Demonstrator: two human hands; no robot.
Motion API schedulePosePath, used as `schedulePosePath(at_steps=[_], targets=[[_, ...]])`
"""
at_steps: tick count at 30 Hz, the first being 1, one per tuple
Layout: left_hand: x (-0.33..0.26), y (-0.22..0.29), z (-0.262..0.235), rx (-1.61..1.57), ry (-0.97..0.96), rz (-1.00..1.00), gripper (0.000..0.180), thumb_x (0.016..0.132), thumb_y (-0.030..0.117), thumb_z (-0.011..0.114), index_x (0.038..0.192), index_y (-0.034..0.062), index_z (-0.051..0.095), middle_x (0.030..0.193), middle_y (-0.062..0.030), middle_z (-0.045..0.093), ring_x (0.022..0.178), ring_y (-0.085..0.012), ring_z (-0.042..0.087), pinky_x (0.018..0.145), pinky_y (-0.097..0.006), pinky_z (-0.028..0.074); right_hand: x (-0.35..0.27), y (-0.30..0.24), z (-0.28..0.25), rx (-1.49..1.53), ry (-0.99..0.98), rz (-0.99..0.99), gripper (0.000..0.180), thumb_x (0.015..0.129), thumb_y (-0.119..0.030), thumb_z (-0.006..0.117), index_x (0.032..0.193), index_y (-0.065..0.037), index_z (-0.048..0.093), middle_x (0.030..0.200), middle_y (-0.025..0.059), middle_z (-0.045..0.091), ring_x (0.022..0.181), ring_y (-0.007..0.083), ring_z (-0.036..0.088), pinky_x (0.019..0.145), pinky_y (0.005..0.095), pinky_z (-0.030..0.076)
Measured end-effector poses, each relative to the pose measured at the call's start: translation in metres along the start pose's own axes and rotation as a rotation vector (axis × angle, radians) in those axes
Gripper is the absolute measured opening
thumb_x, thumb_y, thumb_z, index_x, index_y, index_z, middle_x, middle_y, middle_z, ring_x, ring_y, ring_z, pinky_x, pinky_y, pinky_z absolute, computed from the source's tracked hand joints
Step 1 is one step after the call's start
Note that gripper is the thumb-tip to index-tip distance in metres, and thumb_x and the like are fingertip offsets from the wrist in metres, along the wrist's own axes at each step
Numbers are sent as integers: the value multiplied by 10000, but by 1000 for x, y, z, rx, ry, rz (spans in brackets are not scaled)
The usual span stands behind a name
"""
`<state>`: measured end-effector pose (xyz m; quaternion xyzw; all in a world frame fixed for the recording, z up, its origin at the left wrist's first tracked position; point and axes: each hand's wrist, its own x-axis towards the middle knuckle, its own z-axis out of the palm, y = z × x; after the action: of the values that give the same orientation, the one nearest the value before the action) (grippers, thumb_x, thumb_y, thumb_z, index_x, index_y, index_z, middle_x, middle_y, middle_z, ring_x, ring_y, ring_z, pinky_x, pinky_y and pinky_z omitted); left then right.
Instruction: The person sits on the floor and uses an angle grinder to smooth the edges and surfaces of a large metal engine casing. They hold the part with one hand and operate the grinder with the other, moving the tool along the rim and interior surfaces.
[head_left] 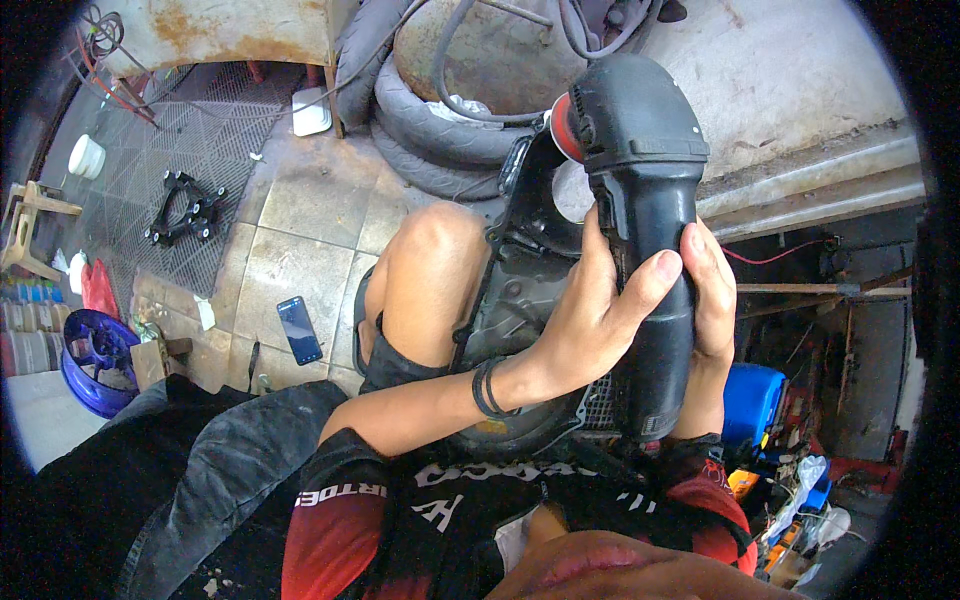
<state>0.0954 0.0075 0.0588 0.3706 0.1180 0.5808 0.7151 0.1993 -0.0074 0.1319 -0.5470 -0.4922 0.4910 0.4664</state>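
Both my hands hold a black power polisher, its angled head up and its thick body pointing down toward my chest. My left hand wraps the body from the left, thumb laid across it. From the right, my right hand grips the same body, its fingers partly hidden behind it. A red-edged round pad faces left from the head, close to a black moulded part lying across my lap. Whether pad and part touch, I cannot tell. Below the pad, a pale round patch shows at the part.
Old tyres and hoses lie ahead. On the tiled floor to the left are a phone, a black metal frame and a blue wheel rim. A blue container and cluttered tools stand at right.
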Motion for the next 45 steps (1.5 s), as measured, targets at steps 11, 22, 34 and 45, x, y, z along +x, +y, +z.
schedulePosePath(at_steps=[11, 22, 34, 45], targets=[[-6, -5, 2, 18, 3, -7, 613, 954, 285, 541, 1364, -32, 213, 1196, -167, 504, 1097, -206, 519, 956, -343, 403, -2, 4, -3, 30, -16, -6, 583, 935, -340, 513, 1336, 70, 407, 1209, 144, 560, 1069, 187, 549, 943, 303, 413], [-3, -3, -1, 53, -5, 3, 611, 956, 293, 540, 1364, -30, 219, 1210, -164, 501, 1105, -203, 512, 959, -338, 398, 1, 5, -4, 26, -24, -10, 545, 949, -301, 496, 1345, 62, 404, 1228, 143, 550, 1088, 182, 540, 953, 296, 402], [0, -5, -1, 6, 19, 3, 588, 956, 284, 540, 1347, -33, 235, 1176, -158, 514, 1064, -192, 531, 922, -332, 426, 5, 4, -4, 23, -57, -9, 533, 952, -297, 486, 1339, 61, 407, 1200, 139, 562, 1070, 177, 546, 943, 293, 411], [-2, -7, -1, 2, 0, 16, 591, 954, 264, 537, 1354, -38, 224, 1205, -169, 497, 1108, -215, 511, 967, -348, 393, 1, 6, -8, -39, -24, -14, 554, 943, -300, 503, 1347, 66, 407, 1230, 139, 551, 1096, 187, 533, 968, 300, 389]])
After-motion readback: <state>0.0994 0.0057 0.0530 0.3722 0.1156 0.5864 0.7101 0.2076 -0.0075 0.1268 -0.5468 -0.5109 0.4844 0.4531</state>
